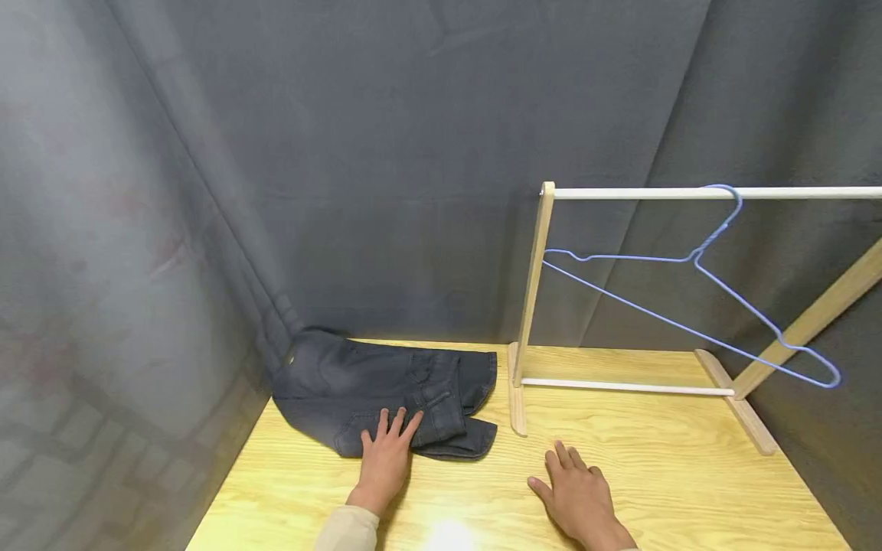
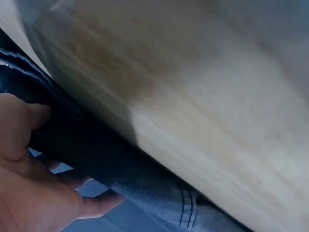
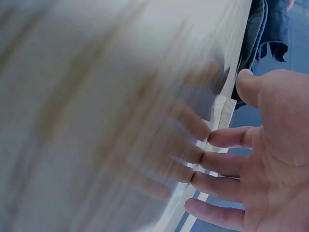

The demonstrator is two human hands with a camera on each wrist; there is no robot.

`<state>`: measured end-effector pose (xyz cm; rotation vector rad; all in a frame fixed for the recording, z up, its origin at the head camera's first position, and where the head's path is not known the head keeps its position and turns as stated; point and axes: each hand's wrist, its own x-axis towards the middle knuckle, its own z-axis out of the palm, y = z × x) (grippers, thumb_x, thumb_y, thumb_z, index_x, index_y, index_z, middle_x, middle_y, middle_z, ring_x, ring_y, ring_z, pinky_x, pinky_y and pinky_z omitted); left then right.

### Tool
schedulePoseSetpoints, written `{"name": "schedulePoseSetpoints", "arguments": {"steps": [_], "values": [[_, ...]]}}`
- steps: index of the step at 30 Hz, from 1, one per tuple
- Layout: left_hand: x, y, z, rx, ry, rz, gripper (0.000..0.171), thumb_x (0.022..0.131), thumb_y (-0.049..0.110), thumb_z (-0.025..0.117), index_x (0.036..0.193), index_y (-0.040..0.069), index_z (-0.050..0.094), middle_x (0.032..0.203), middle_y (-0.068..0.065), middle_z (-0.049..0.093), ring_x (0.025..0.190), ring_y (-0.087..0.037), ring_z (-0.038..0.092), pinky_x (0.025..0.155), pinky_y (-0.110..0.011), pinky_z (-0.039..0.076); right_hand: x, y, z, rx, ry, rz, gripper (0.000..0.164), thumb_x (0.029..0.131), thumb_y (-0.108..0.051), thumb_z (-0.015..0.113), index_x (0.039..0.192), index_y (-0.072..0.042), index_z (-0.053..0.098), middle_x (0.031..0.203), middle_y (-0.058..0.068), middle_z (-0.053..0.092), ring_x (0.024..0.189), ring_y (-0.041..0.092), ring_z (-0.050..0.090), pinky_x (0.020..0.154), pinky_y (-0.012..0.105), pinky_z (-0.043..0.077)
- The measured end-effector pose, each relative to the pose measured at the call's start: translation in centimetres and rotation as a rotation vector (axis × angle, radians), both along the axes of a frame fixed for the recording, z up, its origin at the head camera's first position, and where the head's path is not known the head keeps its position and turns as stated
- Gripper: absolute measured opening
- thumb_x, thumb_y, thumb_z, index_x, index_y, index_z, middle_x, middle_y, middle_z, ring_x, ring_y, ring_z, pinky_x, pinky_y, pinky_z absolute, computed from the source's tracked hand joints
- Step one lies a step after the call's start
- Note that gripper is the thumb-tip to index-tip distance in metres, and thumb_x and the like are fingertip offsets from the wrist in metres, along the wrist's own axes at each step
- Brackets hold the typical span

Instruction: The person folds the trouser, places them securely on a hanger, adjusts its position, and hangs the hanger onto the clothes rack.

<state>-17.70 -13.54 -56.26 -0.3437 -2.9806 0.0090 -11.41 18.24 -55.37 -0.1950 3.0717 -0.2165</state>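
Observation:
A folded dark blue denim garment [image 1: 324, 383] lies at the left of the wooden table [image 1: 441, 497]. On its near edge rests my left hand [image 1: 387, 461], fingers spread. The left wrist view shows the same hand [image 2: 43, 188] with its thumb and fingertips touching the denim [image 2: 111, 154]. Further right, my right hand [image 1: 577, 493] lies on the bare wood with its fingers extended, holding nothing. In the right wrist view that hand [image 3: 256, 159] has its fingertips on the tabletop, and part of the garment [image 3: 258, 34] shows beyond the thumb.
A rack with wooden legs [image 1: 534, 283] and a white top bar [image 1: 634, 193] stands at the back right. A blue wire hanger [image 1: 641, 258] hangs from that bar. Grey curtains [image 1: 413, 153] enclose the table at the back and sides.

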Motion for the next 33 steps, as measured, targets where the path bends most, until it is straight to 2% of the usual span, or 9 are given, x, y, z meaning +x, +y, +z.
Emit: {"name": "schedulePoseSetpoints", "arguments": {"steps": [4,8,14,17,22,24,27,31,33], "values": [[0.2,-0.2,0.3,0.0,0.003,-0.015,0.073,0.085,0.01,0.069,0.145,0.036,0.036,0.146,-0.005,0.044,0.136,-0.038,0.04,0.088,-0.065,0.043,0.2,0.0,0.0,-0.011,-0.013,-0.01,0.048,0.093,-0.052,0.051,0.11,-0.008,0.053,0.143,0.022,0.047,0.128,0.043,0.048,0.088,0.064,0.046],[0.5,0.0,0.4,-0.011,0.013,-0.014,0.071,0.084,0.007,0.068,0.143,0.036,0.039,0.143,-0.004,0.048,0.132,-0.037,0.044,0.083,-0.063,0.046,0.3,0.2,0.1,-0.05,-0.028,-0.024,0.048,0.095,-0.05,0.047,0.114,-0.007,0.053,0.144,0.021,0.046,0.129,0.044,0.046,0.087,0.068,0.044],[0.8,0.5,0.9,-0.042,-0.015,-0.04,0.075,0.081,0.003,0.071,0.143,0.034,0.04,0.139,-0.007,0.051,0.125,-0.04,0.049,0.073,-0.059,0.05,0.1,-0.2,0.2,-0.067,-0.018,-0.052,0.047,0.095,-0.05,0.047,0.111,-0.006,0.054,0.143,0.022,0.046,0.129,0.045,0.045,0.082,0.065,0.047],[1.2,0.8,1.1,-0.039,-0.026,-0.051,0.074,0.081,0.002,0.07,0.142,0.033,0.041,0.137,-0.008,0.053,0.122,-0.041,0.052,0.07,-0.058,0.051,0.1,-0.3,0.3,-0.075,-0.035,-0.056,0.051,0.095,-0.05,0.049,0.118,-0.005,0.053,0.144,0.022,0.044,0.13,0.045,0.043,0.077,0.064,0.049],[2.2,1.1,1.1,-0.016,-0.002,-0.064,0.066,0.084,0.004,0.067,0.141,0.03,0.045,0.134,-0.008,0.057,0.117,-0.041,0.057,0.066,-0.056,0.053,0.1,-0.4,0.3,-0.087,-0.043,-0.057,0.053,0.095,-0.049,0.049,0.12,-0.004,0.053,0.145,0.022,0.043,0.131,0.046,0.042,0.076,0.062,0.051],[2.6,1.2,1.1,-0.015,0.012,-0.077,0.063,0.084,0.004,0.067,0.139,0.028,0.046,0.132,-0.007,0.06,0.114,-0.04,0.059,0.062,-0.053,0.054,0.2,-0.4,0.3,-0.098,-0.03,-0.077,0.053,0.096,-0.049,0.047,0.122,-0.004,0.053,0.144,0.022,0.044,0.131,0.045,0.043,0.081,0.064,0.049],[3.2,1.4,1.2,-0.029,0.039,-0.108,0.059,0.085,0.006,0.066,0.137,0.026,0.049,0.128,-0.005,0.063,0.109,-0.037,0.063,0.056,-0.046,0.055,0.4,-0.7,0.4,-0.137,0.041,-0.105,0.051,0.096,-0.048,0.047,0.122,-0.004,0.056,0.14,0.021,0.049,0.128,0.044,0.046,0.087,0.065,0.046],[4.1,1.6,1.5,-0.038,0.086,-0.135,0.053,0.084,0.008,0.066,0.133,0.023,0.052,0.122,-0.003,0.066,0.102,-0.034,0.066,0.053,-0.041,0.055,0.6,-1.6,0.7,-0.236,0.155,-0.106,0.045,0.095,-0.045,0.052,0.12,-0.008,0.06,0.132,0.016,0.057,0.123,0.037,0.054,0.091,0.058,0.048],[4.6,1.6,1.6,-0.031,0.106,-0.136,0.051,0.083,0.009,0.067,0.131,0.022,0.054,0.12,-0.002,0.068,0.1,-0.033,0.067,0.053,-0.042,0.055,0.7,-2.3,0.9,-0.299,0.164,-0.098,0.042,0.095,-0.044,0.053,0.12,-0.011,0.061,0.129,0.012,0.06,0.121,0.032,0.056,0.093,0.053,0.048]]}}
